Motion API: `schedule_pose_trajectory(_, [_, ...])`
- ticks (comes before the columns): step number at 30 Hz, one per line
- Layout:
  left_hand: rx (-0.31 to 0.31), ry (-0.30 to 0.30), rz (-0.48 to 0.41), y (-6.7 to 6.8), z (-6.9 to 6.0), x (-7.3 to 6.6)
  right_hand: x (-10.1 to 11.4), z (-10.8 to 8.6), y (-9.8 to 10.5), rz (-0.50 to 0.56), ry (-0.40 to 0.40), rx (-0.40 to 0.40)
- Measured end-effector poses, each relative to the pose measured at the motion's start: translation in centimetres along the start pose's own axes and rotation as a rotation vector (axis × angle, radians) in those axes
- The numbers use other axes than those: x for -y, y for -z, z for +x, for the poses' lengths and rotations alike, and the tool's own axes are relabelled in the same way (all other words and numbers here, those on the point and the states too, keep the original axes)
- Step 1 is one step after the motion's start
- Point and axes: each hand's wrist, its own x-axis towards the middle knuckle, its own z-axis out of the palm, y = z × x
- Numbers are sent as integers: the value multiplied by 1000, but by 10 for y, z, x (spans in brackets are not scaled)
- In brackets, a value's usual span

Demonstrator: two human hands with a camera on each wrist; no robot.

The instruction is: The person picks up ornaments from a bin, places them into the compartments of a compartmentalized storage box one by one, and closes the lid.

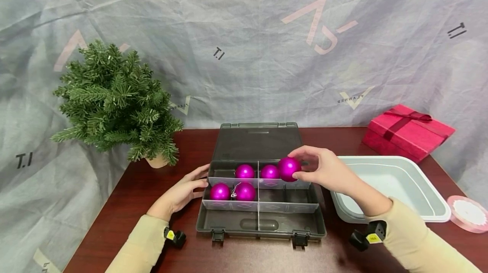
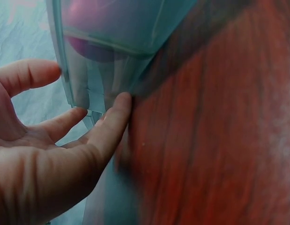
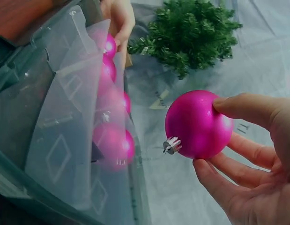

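Observation:
My right hand pinches a shiny magenta Christmas ball between thumb and fingers, above the right end of the box's back row. Its silver cap shows in the right wrist view. Below is a dark translucent divided storage box with its lid laid back. One ball sits in the back-left part, another in the back right. Two more balls lie in the middle row's left part. My left hand touches the box's left side, its fingers extended.
A small artificial Christmas tree stands at the back left. To the right sits a pale plastic basin, with a red gift box behind it and a pink ribbon roll beside it. A grey printed cloth hangs behind the table.

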Motion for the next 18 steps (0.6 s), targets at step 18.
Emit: schedule_pose_trajectory(18, [-2, 8, 0, 0, 0, -1, -12, 4, -48, -115, 37, 61])
